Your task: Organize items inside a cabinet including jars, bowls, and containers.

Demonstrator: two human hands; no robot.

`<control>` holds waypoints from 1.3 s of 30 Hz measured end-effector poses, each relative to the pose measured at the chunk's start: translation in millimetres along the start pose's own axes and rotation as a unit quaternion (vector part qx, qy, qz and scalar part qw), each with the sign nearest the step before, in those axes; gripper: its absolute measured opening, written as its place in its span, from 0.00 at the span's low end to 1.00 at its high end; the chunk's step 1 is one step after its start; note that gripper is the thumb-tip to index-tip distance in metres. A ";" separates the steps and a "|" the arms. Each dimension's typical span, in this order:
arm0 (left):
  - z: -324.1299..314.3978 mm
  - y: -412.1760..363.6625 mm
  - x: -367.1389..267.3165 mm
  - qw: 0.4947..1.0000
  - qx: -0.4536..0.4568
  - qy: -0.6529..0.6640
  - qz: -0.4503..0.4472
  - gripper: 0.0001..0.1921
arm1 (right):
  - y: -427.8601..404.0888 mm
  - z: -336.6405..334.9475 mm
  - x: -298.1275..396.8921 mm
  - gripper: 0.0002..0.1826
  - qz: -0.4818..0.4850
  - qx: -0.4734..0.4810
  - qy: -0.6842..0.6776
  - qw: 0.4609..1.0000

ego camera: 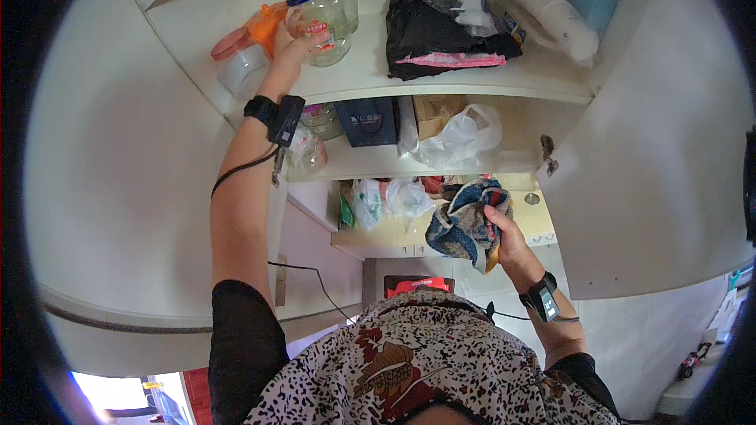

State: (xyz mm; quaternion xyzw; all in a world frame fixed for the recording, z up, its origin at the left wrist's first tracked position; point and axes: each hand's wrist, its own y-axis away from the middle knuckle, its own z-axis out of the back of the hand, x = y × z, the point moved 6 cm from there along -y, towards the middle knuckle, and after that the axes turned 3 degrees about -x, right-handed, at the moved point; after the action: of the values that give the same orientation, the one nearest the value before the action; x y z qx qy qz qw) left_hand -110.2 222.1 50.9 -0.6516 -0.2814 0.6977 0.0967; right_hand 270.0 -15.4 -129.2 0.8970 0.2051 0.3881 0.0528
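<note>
On the cupboard's upper shelf, my left hand (289,52) reaches to a clear glass jar (331,54) with a blue lid and a red label. Its fingers lie against the jar's lower left side; whether they grip it, I cannot tell. Close behind stands another glass jar (349,1) with a dark lid. Left of my hand are an orange object (263,25), partly covered, and a clear jar (237,68) with a reddish lid. Lower down on the right, my right hand (511,242) holds a bunched blue, grey and brown cloth (466,223) in front of the shelves.
A black plastic bag (407,32) and a long white object (546,6) occupy the upper shelf's right. The middle shelf (366,160) bears a dark blue box (367,124) and a white plastic bag (466,139). Open cupboard doors (130,189) flank me; bags (407,196) sit on the counter below.
</note>
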 end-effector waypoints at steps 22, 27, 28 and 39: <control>8.9 -12.2 -11.1 0.906 -0.021 -0.355 -0.228 0.38 | -1.6 19.2 -33.8 0.22 -0.082 0.037 0.021 0.996; -47.2 94.8 -96.1 0.876 -0.176 -0.226 -0.388 0.16 | -0.2 39.5 -35.1 0.21 -0.067 0.009 0.019 0.998; -63.8 114.7 -100.6 0.867 -0.130 -0.262 -0.404 0.13 | 0.5 40.6 -34.7 0.21 -0.064 0.005 0.017 0.998; -219.7 204.5 24.7 0.852 0.333 -0.313 -0.255 0.23 | -0.4 51.0 -43.8 0.24 -0.075 -0.020 0.025 0.997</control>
State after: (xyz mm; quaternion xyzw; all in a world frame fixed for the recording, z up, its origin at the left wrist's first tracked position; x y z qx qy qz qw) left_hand 145.7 124.8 -74.7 -0.2328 -0.2038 0.8678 0.3889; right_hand 279.6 -29.6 -194.3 0.8679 0.2650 0.4093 0.0948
